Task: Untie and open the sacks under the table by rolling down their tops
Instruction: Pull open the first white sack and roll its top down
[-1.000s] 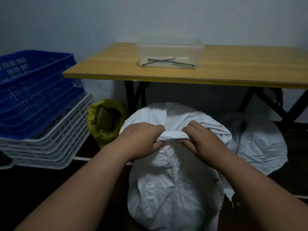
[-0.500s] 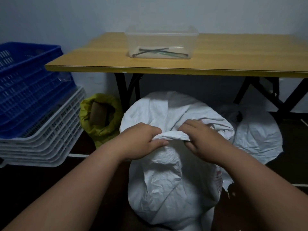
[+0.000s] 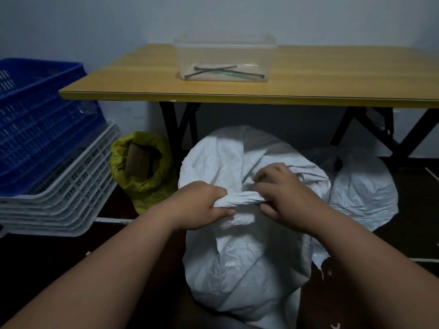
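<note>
Your left hand [image 3: 202, 205]: clenched on the left end of the twisted neck of the white sack [image 3: 240, 262]; the fingers curl over the top of the roll and the thumb presses from below.
Your right hand [image 3: 287, 198]: grasping the right end of the same twist; the thumb is under the roll and the fingers bend above it, the fingertips [image 3: 261, 179] raised over the fabric; both hands sit just beside each other with the bunched cloth between them.
White sack: stands on the dark floor in the near centre, just in front of the worktop [image 3: 356, 74] and partly under its near edge; full, crumpled, its top gathered into a tight roll; loose folds rise behind your hands.
Second white sack [image 3: 363, 191]: to the right and farther back, under the worktop, touching the first one; a dark tie [image 3: 337, 164] shows at its top; whether it is knotted, you cannot tell.
Yellow sack [image 3: 145, 184]: to the left, by the black worktop leg [image 3: 169, 134]; its mouth is open with the rim rolled down; something brown shows inside.
Worktop: a clear tub [image 3: 225, 58] stands on it with thin dark strips lying in it.
Far left: blue crates [image 3: 35, 122] nested on white crates [image 3: 61, 203].
</note>
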